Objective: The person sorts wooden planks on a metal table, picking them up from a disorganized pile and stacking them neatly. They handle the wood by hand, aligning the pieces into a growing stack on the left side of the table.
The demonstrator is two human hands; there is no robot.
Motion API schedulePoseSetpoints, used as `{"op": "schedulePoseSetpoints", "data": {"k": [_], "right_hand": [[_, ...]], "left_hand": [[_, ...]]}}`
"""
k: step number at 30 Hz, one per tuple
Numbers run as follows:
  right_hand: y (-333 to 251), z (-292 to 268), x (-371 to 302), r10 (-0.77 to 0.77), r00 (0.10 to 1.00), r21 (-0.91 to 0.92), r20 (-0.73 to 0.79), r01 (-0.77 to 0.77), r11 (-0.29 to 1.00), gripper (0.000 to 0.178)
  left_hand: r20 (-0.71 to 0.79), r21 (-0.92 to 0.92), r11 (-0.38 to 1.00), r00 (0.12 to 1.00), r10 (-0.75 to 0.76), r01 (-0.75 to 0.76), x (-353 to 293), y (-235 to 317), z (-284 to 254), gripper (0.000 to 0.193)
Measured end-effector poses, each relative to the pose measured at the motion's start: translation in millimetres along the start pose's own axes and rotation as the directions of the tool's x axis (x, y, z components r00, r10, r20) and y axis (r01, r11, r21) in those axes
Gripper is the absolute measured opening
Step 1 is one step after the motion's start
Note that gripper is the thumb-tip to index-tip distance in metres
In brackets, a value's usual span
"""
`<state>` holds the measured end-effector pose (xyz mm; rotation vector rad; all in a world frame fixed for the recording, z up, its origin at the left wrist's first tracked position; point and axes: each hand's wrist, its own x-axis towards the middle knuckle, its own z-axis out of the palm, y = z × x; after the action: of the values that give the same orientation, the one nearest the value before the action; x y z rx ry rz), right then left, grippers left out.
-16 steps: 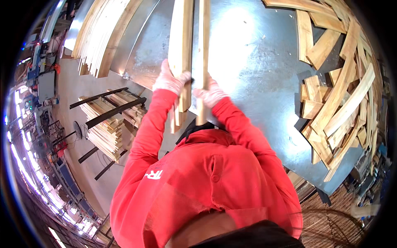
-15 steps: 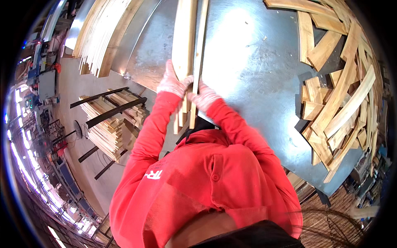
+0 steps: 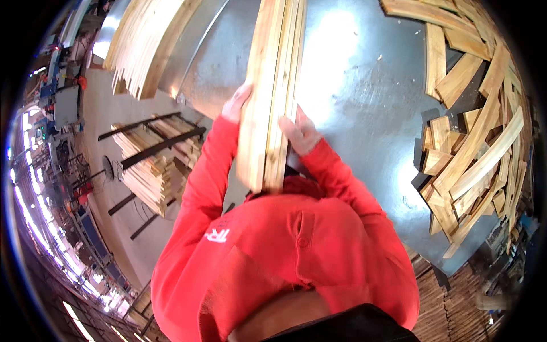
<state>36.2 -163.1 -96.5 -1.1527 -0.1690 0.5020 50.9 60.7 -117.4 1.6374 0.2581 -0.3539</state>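
Observation:
Several long wooden boards (image 3: pixel 263 97), pressed side by side into a bundle, run from the top of the view down to the front of my red shirt. Their near ends stick out past the metal table's edge. My left hand (image 3: pixel 236 103) grips the bundle's left side, its fingers partly hidden by the boards. On the right side, my right hand (image 3: pixel 301 133) is closed on the bundle, with the thumb side lying against the top faces. The fingers beneath are hidden.
A jumbled heap of short wooden offcuts (image 3: pixel 462 157) covers the right of the metal table (image 3: pixel 364 108). A stack of boards (image 3: pixel 149 43) lies at the far left. Lower left, more boards rest on a rack with dark bars (image 3: pixel 165 147).
The boards, spread with a gap and partly on edge before, now lie together with their broad faces showing. Both hands have moved apart to opposite sides of the bundle.

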Motion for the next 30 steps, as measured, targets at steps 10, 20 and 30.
{"op": "schedulePoseSetpoints", "data": {"k": [10, 20, 30], "right_hand": [[17.0, -38.7, -3.3, 0.25, 0.967, -0.645, 0.051, -0.16, 0.748, 0.049], [45.2, -47.1, 4.0, 0.134, 0.932, -0.338, -0.335, -0.252, 0.907, 0.039], [9.8, -8.8, 179.0, 0.054, 0.968, -0.726, -0.244, -0.22, 0.652, 0.041]], "left_hand": [[-0.491, 0.731, 0.431, 0.846, -0.207, 0.529, 18.3, 78.3, 100.1, 0.115], [-0.495, 0.773, 0.422, 0.867, -0.067, 0.474, 33.8, 76.3, -13.3, 0.104], [-0.517, 0.841, 0.235, 0.852, 0.082, 0.488, 61.0, 80.9, -245.9, 0.092]]}}
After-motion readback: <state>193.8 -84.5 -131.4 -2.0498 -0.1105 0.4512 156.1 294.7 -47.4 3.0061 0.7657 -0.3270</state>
